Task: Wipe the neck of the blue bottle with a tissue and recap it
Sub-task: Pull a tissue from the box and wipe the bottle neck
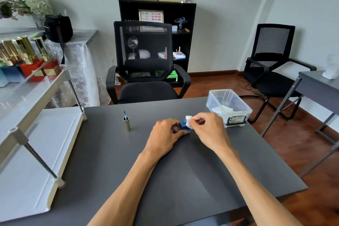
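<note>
With the left hand (166,132) gripping the blue bottle (183,125) on the worktop (183,170), the right hand (207,124) pinched a tissue (189,120) against its neck, wiping under way; recapping apparently awaited the brush cap (126,124) standing well left.

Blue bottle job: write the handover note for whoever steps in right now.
Left hand: gripping the blue bottle on the dark table, steadying it.
Right hand: pinching a white tissue against the bottle's neck.
Cap: off, standing upside down with its brush pointing up, to the left of the bottle, untouched.
Clear bin with more tissues sits to the right.
Done: bottle opened, wiping under way.
Left: finish the wipe, drop the tissue, fetch the cap, screw it back on.
</note>
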Motion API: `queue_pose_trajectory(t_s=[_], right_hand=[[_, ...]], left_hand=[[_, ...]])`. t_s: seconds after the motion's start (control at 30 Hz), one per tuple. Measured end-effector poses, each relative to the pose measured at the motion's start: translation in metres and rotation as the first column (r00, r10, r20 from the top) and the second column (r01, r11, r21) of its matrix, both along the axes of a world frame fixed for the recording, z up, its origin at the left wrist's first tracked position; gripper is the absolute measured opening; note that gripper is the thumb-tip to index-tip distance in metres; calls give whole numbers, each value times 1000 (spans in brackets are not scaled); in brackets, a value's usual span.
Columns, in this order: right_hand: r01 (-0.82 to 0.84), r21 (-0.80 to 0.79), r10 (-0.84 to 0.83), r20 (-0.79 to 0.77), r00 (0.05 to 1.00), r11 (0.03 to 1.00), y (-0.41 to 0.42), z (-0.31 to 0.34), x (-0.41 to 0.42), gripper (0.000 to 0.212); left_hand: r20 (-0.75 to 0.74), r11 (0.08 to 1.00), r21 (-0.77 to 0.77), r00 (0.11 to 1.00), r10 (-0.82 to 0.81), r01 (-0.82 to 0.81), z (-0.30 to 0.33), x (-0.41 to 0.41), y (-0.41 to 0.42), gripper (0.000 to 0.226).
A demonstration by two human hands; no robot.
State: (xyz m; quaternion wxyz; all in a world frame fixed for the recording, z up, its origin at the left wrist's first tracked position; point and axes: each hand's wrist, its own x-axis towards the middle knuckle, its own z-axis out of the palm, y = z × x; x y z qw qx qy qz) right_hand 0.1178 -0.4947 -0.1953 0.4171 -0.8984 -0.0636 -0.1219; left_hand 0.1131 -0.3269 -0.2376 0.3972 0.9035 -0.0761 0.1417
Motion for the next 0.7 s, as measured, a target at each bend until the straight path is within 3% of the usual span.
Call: queue_pose_trajectory(t_s=[0.13,0.33,0.53,0.7], right_hand=[[-52,-36,53,11,999,998,-4,-3,3,11],[-160,-139,157,-31,987,977,-6,1,20,14],[-409,-227,374,-182,909,884,-21,18,39,13],[-515,-293,462,-235,855,805,-23,28,48,13]], left_hand=[[-2,1000,20,1000,-16,16,2,-1,1,30],[29,991,124,998,-48,44,3,-3,-1,20],[17,985,166,999,-42,39,3,-2,0,34],[-1,979,200,999,-48,47,3,-3,0,28]])
